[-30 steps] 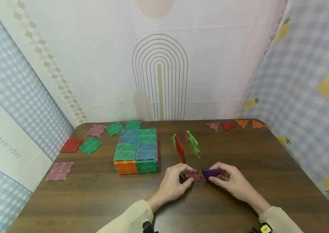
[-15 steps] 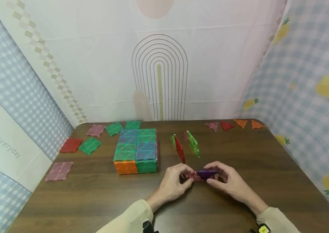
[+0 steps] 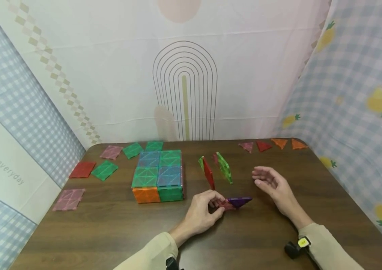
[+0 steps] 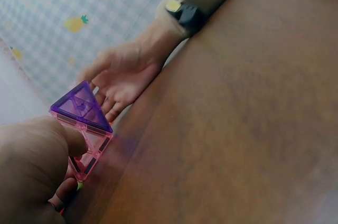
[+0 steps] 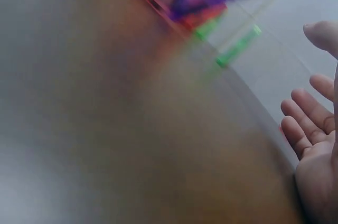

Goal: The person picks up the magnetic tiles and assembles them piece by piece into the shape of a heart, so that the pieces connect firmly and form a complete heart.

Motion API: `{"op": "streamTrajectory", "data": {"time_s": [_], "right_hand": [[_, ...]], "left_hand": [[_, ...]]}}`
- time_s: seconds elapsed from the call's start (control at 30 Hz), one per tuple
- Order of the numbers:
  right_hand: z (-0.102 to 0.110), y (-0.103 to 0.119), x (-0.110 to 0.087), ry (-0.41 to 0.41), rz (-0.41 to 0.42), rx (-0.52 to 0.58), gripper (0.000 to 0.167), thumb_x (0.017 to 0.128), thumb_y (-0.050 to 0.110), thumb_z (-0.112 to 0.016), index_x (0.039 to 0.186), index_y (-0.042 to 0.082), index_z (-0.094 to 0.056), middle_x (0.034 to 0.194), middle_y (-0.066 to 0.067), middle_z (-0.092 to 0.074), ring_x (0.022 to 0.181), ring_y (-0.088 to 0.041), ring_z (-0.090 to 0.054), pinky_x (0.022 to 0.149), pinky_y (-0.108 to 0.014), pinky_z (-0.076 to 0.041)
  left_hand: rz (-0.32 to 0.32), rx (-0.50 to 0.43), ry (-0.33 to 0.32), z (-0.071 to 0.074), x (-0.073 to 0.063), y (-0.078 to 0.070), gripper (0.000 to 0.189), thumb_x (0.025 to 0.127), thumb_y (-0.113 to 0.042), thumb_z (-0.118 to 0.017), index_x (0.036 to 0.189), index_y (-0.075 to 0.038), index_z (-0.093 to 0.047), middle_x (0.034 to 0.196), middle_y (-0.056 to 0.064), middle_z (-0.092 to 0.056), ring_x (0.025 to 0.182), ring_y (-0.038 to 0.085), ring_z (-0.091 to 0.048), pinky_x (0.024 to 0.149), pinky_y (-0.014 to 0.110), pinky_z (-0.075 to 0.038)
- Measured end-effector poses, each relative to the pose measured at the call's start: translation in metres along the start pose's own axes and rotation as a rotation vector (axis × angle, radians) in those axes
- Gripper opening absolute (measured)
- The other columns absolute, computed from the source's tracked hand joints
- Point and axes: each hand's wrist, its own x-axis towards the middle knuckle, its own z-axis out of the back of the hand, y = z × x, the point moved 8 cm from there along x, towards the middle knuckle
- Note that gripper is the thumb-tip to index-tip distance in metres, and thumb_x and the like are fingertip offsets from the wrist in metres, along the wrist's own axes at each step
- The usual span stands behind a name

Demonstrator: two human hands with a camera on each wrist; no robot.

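Note:
My left hand [image 3: 201, 210] pinches a pink magnetic tile [image 4: 99, 149] low over the table; fingers hide part of it. Along the tile's edge a purple triangular magnetic tile [image 3: 239, 201] is joined, tilted up from it, with no hand on it. To the right, my right hand [image 3: 273, 183] is apart from both tiles, fingers relaxed and holding nothing. The right wrist view shows its palm side, with the purple tile blurred at the top. Just beyond my left hand, a red tile [image 3: 208, 172] and a light green tile [image 3: 224, 167] stand on edge.
A low box of green, blue and orange magnetic tiles [image 3: 158, 176] stands left of my hands. Loose square tiles, such as a red one [image 3: 82, 169], lie at the far left. Several triangles, including an orange one [image 3: 280, 143], lie along the table's back right edge.
The right hand brought the purple triangle leftward against the pink tile, then let go and moved away up and to the right. My left hand stayed in place.

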Motion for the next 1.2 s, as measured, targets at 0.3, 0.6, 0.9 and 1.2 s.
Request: {"op": "streamTrajectory", "data": {"time_s": [0.3, 0.6, 0.9, 1.2], "right_hand": [[0.031, -0.022, 0.031, -0.081, -0.046, -0.056, 0.056, 0.112, 0.009, -0.067, 0.163, -0.001, -0.047, 0.157, -0.016, -0.059, 0.141, -0.019, -0.062, 0.106, -0.015, -0.052], [0.04, -0.036, 0.056, -0.041, -0.057, -0.329, 0.07, 0.11, 0.026, -0.074, 0.169, 0.005, -0.042, 0.168, -0.026, -0.049, 0.147, -0.043, -0.054, 0.102, -0.008, -0.047], [0.035, -0.042, 0.071, 0.066, -0.064, -0.584, 0.077, 0.112, 0.033, -0.071, 0.173, 0.005, -0.034, 0.168, -0.028, -0.046, 0.143, -0.049, -0.055, 0.113, -0.062, -0.05], [0.019, -0.046, 0.078, 0.162, -0.014, -0.775, 0.08, 0.113, 0.028, -0.069, 0.174, 0.0, -0.028, 0.174, -0.029, -0.036, 0.138, -0.047, -0.047, 0.112, -0.07, -0.042]], "left_hand": [[0.007, 0.0, 0.001, 0.0, 0.0, 0.0, 0.016, 0.095, -0.006, -0.083, 0.109, -0.015, -0.078, 0.1, 0.001, -0.077, 0.088, 0.009, -0.069, 0.081, 0.02, -0.059], [-0.001, -0.01, -0.002, 0.0, 0.001, 0.001, 0.017, 0.095, -0.006, -0.083, 0.109, -0.015, -0.078, 0.101, 0.0, -0.077, 0.088, 0.006, -0.068, 0.081, 0.019, -0.058], [-0.007, -0.007, -0.011, 0.002, 0.003, 0.0, 0.016, 0.095, -0.007, -0.083, 0.108, -0.015, -0.078, 0.1, 0.0, -0.077, 0.088, 0.007, -0.068, 0.08, 0.019, -0.058], [0.001, -0.021, 0.003, -0.001, 0.0, 0.002, 0.016, 0.096, -0.006, -0.082, 0.109, -0.015, -0.078, 0.101, 0.001, -0.077, 0.088, 0.006, -0.068, 0.081, 0.019, -0.059]]}}
